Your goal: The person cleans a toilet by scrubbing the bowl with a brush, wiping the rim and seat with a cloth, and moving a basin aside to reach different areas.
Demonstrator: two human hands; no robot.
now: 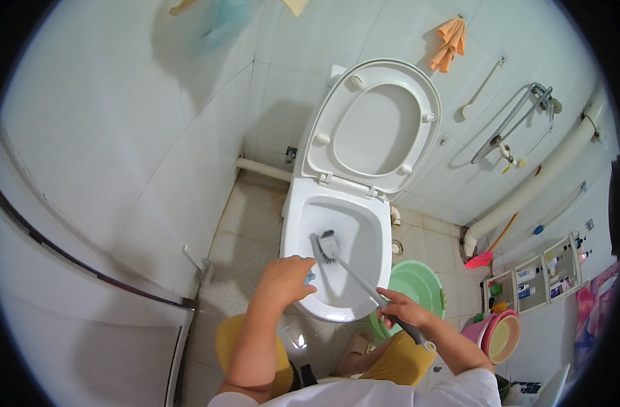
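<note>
1. Inside the white ceramic toilet bowl (357, 220), left of its middle, lies the white, dark-bristled head of your long grey-handled toilet brush (357, 277); its handle slants over the near right rim.
2. Your right hand (401, 311) has its fingers clamped on the grey grip, right of the bowl.
3. Your left hand (291, 278) is at the near left rim, fingers curled by a small pale-blue object (310, 277); you cannot tell from here whether they clamp it.
4. By the look of it, scrubbing is under way: the white oval plastic lid (381, 132) is up with its seat, and the brush is in place. How much of the bowl is left to scrub does not show.
5. For moving, you have room inside the bowl, on its far and right sides. Your left hand borders the near left edge. The round pale-green plastic basin (430, 288) sits just right of the bowl, limiting low handle swings.
</note>
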